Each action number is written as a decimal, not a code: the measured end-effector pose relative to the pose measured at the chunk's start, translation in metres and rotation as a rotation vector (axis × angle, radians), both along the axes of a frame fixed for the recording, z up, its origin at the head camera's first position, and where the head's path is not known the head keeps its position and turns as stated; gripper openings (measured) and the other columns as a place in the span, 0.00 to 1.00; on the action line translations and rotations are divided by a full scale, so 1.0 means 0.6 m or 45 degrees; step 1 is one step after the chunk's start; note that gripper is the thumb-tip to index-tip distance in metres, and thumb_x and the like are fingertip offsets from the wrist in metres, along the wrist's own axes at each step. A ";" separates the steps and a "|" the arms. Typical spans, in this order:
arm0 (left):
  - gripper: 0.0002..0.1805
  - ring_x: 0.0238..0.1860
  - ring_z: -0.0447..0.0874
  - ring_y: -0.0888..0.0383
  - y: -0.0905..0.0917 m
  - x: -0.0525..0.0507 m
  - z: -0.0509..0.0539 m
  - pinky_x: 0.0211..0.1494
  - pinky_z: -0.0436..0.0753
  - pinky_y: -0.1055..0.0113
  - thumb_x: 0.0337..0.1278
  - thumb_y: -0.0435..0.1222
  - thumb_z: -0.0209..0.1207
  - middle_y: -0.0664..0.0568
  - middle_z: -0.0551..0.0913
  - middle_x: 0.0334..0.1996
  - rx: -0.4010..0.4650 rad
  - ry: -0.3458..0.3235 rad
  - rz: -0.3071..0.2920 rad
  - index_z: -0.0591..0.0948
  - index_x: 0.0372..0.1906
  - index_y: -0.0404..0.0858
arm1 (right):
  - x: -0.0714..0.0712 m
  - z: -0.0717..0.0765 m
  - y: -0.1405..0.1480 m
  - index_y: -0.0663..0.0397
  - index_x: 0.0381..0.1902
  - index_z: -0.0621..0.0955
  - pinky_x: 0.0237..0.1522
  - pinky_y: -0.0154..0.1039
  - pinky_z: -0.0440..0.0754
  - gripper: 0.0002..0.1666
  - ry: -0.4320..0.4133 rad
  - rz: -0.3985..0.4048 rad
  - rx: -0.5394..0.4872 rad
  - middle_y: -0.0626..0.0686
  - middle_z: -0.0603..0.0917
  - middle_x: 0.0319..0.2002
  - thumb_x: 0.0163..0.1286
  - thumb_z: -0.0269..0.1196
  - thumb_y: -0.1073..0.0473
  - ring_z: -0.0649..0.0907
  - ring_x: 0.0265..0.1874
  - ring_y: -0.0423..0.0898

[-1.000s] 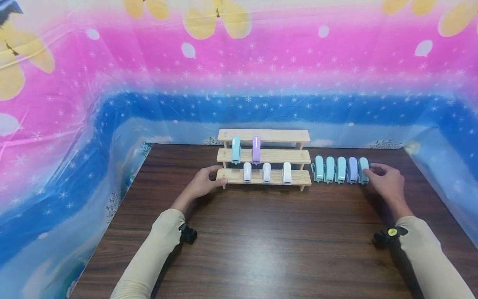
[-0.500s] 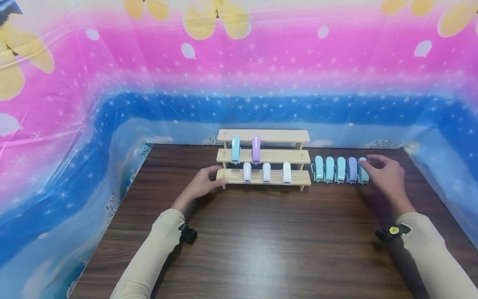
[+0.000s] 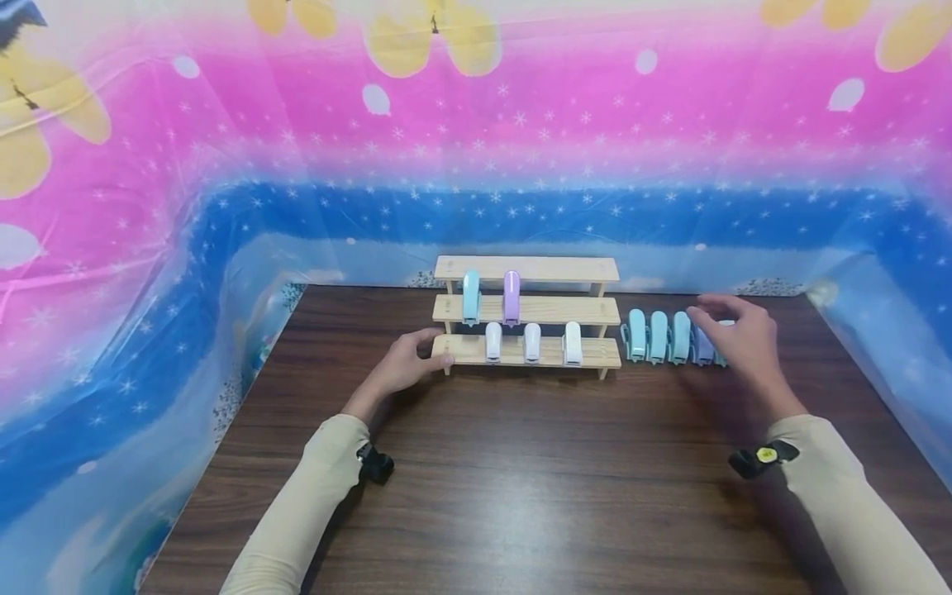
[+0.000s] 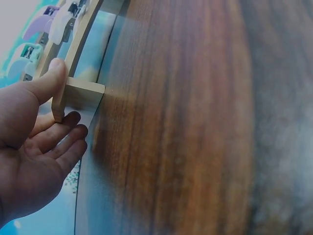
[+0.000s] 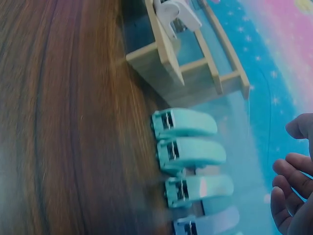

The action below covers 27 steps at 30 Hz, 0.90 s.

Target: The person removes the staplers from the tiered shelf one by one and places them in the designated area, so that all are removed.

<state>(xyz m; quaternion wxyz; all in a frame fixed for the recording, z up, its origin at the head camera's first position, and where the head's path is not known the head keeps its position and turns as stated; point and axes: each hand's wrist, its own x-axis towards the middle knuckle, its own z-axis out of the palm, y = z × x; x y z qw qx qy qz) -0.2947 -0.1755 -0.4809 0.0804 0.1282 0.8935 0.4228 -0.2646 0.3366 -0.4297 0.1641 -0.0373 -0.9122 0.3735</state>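
My left hand [image 3: 405,364] grips the left end of a three-step wooden rack [image 3: 587,311], thumb on the lowest step and fingers beneath it. In the head view, my right hand [image 3: 744,335] hovers over the right end of a row of small stapler-shaped devices, holding nothing. Its fingers are apart and loosely bent. That row has several teal ones [image 3: 658,337] and a lavender one [image 3: 702,347]; my hand partly covers the last two. On the middle step stand a teal one [image 3: 471,296] and a purple one [image 3: 511,296]. Three white ones [image 3: 531,343] stand on the lowest step.
The dark wood table [image 3: 506,479] reaches back to a patterned cloth backdrop [image 3: 521,165] in pink and blue. The row of devices stands just right of the rack. The rack's top step [image 3: 526,268] lies close to the backdrop.
My right hand has let go of the rightmost teal device, risen and moved left above the row. The left hand and the rack have stayed in place.
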 end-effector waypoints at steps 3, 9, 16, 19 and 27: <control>0.36 0.71 0.70 0.43 0.000 -0.001 0.000 0.70 0.70 0.43 0.68 0.47 0.65 0.39 0.74 0.69 0.007 0.002 0.002 0.70 0.73 0.34 | -0.002 0.005 -0.015 0.53 0.63 0.82 0.41 0.36 0.74 0.36 0.025 0.020 -0.007 0.60 0.86 0.54 0.71 0.63 0.34 0.80 0.50 0.51; 0.36 0.71 0.70 0.44 -0.001 -0.002 -0.001 0.70 0.70 0.43 0.68 0.47 0.66 0.39 0.74 0.69 0.013 0.003 0.004 0.70 0.73 0.34 | -0.004 0.012 -0.055 0.53 0.62 0.83 0.42 0.40 0.73 0.35 0.058 0.094 -0.026 0.57 0.87 0.52 0.71 0.63 0.33 0.80 0.48 0.47; 0.37 0.71 0.69 0.43 -0.001 0.000 -0.001 0.70 0.70 0.42 0.68 0.48 0.65 0.38 0.73 0.70 0.017 -0.011 0.003 0.70 0.73 0.34 | -0.016 0.019 -0.101 0.50 0.61 0.83 0.39 0.41 0.76 0.32 0.080 0.171 -0.011 0.56 0.88 0.49 0.70 0.64 0.35 0.83 0.46 0.50; 0.37 0.73 0.67 0.42 -0.001 0.001 0.000 0.71 0.68 0.42 0.67 0.48 0.66 0.39 0.73 0.70 0.019 -0.013 0.007 0.70 0.73 0.34 | -0.019 0.021 -0.119 0.49 0.62 0.83 0.40 0.43 0.77 0.33 0.061 0.201 -0.019 0.56 0.88 0.50 0.70 0.64 0.34 0.84 0.47 0.51; 0.37 0.73 0.66 0.42 0.000 0.000 -0.001 0.72 0.67 0.42 0.68 0.48 0.66 0.39 0.73 0.70 0.016 -0.003 0.000 0.70 0.73 0.34 | -0.030 0.018 -0.163 0.50 0.61 0.84 0.43 0.48 0.79 0.32 0.064 0.262 -0.033 0.55 0.88 0.50 0.70 0.65 0.34 0.85 0.46 0.52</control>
